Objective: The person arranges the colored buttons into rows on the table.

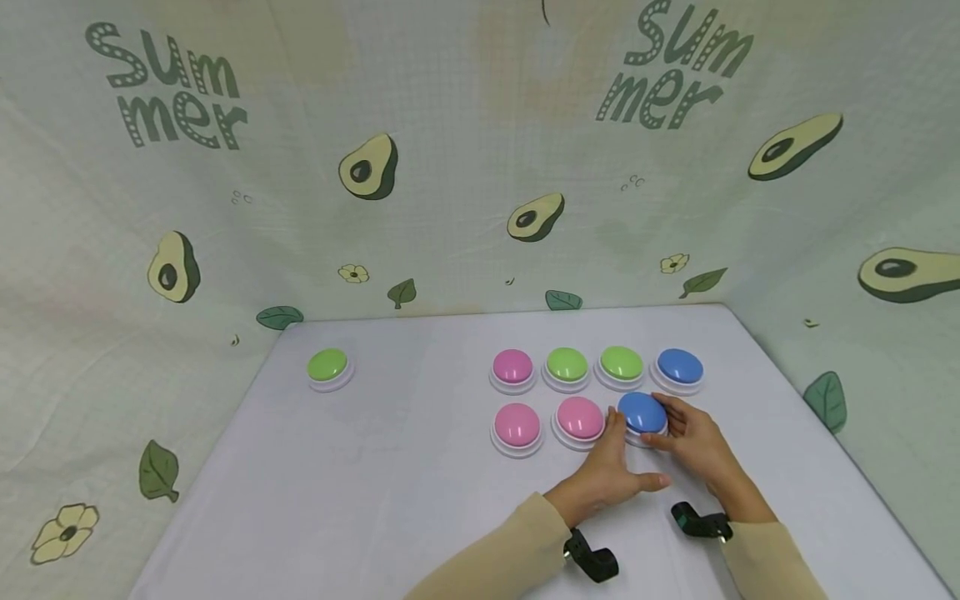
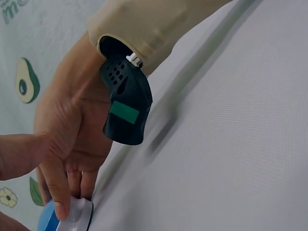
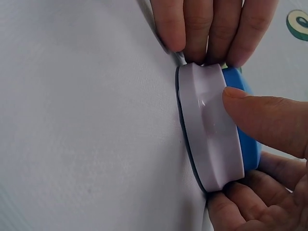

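Note:
A push button with a blue dome and white base (image 1: 642,414) stands on the white table in the front row. My right hand (image 1: 697,440) grips it, thumb at the near side and fingers round the right side. On its left side rest the extended fingers of my left hand (image 1: 603,471), with that thumb held away from the button. Low in the left wrist view, the white base (image 2: 77,215) touches those left fingers. In the right wrist view, the blue button (image 3: 209,127) sits between both hands' fingers, its base at the table surface.
Two pink buttons (image 1: 517,427) stand left of the held one. Behind are a pink button (image 1: 513,368), two green buttons (image 1: 567,367) and another blue button (image 1: 679,368). A lone green button (image 1: 328,367) stands far left. Patterned cloth (image 1: 450,258) hangs behind the table.

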{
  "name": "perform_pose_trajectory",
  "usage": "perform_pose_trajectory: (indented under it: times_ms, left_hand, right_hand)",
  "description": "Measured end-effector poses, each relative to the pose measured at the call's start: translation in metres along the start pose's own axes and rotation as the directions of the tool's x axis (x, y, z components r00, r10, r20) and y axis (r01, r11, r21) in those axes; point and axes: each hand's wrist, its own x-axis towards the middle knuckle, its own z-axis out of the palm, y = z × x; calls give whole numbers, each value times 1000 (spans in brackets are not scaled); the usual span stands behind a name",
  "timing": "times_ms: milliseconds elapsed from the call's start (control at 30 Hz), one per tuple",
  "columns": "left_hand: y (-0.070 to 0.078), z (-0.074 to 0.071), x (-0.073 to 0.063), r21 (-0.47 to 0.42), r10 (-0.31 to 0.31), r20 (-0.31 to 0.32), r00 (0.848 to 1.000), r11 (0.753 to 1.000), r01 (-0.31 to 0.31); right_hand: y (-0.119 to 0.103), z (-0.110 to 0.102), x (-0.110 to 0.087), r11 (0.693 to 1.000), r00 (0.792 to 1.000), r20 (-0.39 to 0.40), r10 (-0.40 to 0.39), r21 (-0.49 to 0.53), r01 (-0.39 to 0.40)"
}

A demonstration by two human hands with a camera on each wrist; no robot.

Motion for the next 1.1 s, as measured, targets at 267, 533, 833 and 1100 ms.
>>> perform_pose_trajectory:
  times_ms: [267,533,833,1100]
  left_hand:
    - [-2,-2,-1,-11,5,16,1000,1000,-5]
    - [0,-4,-4,-16,-13,18,1000,1000,14]
    - [7,-8,-9,-32,-32,20,999,999,33]
    - [17,-27,-24,-23,50,59,997,999,-48]
  right_hand:
    - [-2,2,0,1000,1000,4,-7,-24,7]
    - [-9,4,-3,998,1000,-7,4,-59,-5]
    - [-18,5,-5,994,999,-29,25,-107,-28]
    - [-37,7,-8,977,997,-73,-7,-215,-9]
